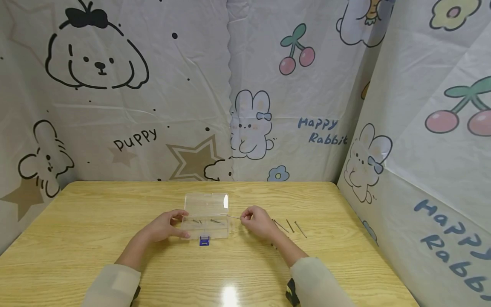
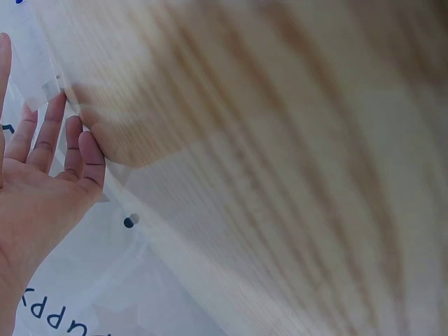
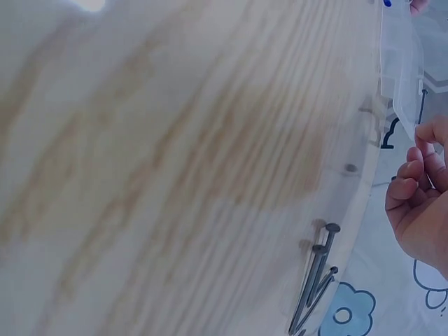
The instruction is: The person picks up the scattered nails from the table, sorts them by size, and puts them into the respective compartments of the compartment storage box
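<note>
A clear plastic box with its lid raised lies in the middle of the table, a blue latch at its front. A few small nails lie inside its compartments. My left hand grips the box's left side, thumb at the front and fingers toward the back. Just right of the box, my right hand pinches a thin nail between thumb and finger. The nail points left toward the box; in the right wrist view the nail stands out from the fingertips.
Several loose nails lie on the wooden table right of my right hand; some are partly hidden by the forearm. Nails also show in the right wrist view. Patterned cloth hangs behind the table and at both sides.
</note>
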`<state>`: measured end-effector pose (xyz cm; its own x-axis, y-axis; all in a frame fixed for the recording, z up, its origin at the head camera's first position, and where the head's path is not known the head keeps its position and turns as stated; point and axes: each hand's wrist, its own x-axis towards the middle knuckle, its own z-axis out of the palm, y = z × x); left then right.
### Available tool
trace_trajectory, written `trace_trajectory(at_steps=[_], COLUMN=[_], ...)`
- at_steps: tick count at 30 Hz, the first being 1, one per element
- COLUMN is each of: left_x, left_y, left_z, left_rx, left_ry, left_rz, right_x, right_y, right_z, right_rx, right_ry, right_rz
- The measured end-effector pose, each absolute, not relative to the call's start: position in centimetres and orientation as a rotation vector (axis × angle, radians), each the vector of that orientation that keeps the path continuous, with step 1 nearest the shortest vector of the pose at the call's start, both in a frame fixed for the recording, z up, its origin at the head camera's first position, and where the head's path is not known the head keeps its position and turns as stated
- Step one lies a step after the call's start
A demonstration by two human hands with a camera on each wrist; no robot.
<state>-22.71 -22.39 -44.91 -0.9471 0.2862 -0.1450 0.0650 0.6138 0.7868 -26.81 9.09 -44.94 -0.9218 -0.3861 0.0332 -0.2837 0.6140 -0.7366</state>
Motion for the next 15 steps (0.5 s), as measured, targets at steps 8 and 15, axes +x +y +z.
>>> trace_trajectory(at_steps=[8,15], left_x=[-22.7,-22.7], left_y=[-22.3,-22.4], left_z=[-44.8,-44.8], left_rx=[0.275,0.279], left_ry=[2.583,2.579], left_rz=[1.247,1.252], right_x=[-26.8,-26.7], right_y=[8.3,7.7], right_z=[-44.9,-44.8], right_rx=[-0.595,-0.604], right_ry=[2.723,2.733], right_rz=[-1.18,-1.181])
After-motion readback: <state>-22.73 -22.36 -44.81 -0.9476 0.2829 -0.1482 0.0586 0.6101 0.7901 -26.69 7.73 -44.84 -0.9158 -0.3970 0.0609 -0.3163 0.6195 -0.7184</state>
